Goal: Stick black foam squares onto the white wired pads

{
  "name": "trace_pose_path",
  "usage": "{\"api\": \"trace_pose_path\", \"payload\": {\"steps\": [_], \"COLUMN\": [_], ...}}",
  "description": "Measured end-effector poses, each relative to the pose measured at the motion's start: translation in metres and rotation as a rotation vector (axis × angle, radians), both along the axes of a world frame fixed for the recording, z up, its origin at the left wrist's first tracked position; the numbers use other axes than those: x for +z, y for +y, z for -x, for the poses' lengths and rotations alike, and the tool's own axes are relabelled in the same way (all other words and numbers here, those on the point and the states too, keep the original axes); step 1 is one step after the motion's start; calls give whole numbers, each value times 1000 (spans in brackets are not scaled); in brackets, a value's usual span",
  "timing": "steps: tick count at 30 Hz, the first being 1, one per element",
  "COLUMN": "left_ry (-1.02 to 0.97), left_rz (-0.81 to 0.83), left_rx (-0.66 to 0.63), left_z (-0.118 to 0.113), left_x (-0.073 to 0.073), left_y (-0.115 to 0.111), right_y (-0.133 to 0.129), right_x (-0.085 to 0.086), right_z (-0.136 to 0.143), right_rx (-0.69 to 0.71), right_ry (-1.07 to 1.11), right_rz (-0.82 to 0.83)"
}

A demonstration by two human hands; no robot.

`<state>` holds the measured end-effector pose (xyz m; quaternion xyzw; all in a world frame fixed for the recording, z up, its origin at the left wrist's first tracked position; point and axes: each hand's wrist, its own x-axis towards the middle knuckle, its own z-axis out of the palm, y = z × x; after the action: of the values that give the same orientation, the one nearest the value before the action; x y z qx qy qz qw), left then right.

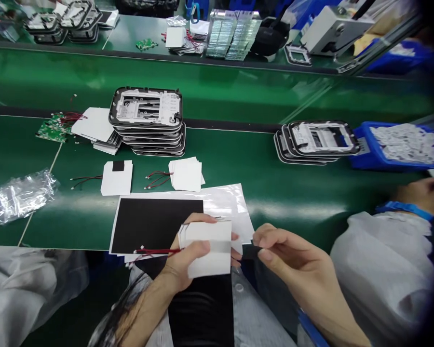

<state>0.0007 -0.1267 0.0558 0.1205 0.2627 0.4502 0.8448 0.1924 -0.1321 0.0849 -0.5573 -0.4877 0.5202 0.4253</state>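
Observation:
My left hand (184,262) grips a small stack of flat white wired panels (211,246) just past the table's front edge, thumb on top. Red and black leads (157,251) trail from the stack to the left. Right of it, my right hand (292,265) pinches a small black tape piece (251,251) between thumb and fingertips, close to the panels' right edge. Behind my left hand lies a black sheet (155,224) on white glossy backing (235,207). One white panel (116,185) on the table bears a black patch; more panels (186,176) lie beside it.
Stacked device frames (148,125) stand at the back, with another frame stack (316,142) to the right. A blue bin (369,154) holds white parts. Green circuit boards (52,127) and a clear plastic bag (21,195) lie left. A co-worker's hand (421,195) is at right.

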Motion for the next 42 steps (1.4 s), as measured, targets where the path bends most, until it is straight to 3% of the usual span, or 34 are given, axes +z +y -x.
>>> {"api": "trace_pose_path", "payload": {"steps": [4,8,24,37,42], "left_ry": [83,201,314,262,352], "left_rz": [-33,-60,-121,-108,-122], "left_rx": [-40,15,99,76,91], "left_z": [8,15,21,19,20], "left_x": [16,22,22,26,28], "left_y": [-15,-22,-26,-27,-27], "right_y": [9,11,10,15,13], "right_x": [25,34,36,43,44], "right_z": [28,45,62,66,66], "right_rx": [92,24,-97,-7,-14], "right_ry": [-23,-12,-166,-91,-109], "right_rz": [17,-5,-35,-28,2]}}
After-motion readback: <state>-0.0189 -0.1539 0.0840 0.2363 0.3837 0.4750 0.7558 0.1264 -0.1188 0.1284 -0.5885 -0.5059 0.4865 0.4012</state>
